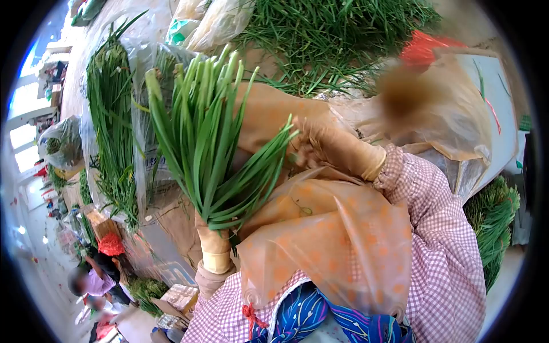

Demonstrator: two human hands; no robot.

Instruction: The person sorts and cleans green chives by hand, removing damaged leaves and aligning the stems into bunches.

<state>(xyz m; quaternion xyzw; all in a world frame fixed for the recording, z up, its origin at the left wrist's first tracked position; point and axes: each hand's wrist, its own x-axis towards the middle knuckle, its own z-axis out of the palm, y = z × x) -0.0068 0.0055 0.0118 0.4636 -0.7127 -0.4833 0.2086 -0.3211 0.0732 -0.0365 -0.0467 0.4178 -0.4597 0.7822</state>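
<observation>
The left hand, wrist upright below, is closed around the lower end of a fanned bundle of long green leafy stalks with pale tips, which stands over the translucent tan plastic apron. The right hand reaches in from the right, forearm slanting, fingers bent beside the bundle's outer stalks; whether its grip holds any, I cannot tell.

One head-worn camera looks forward and down from close above
</observation>
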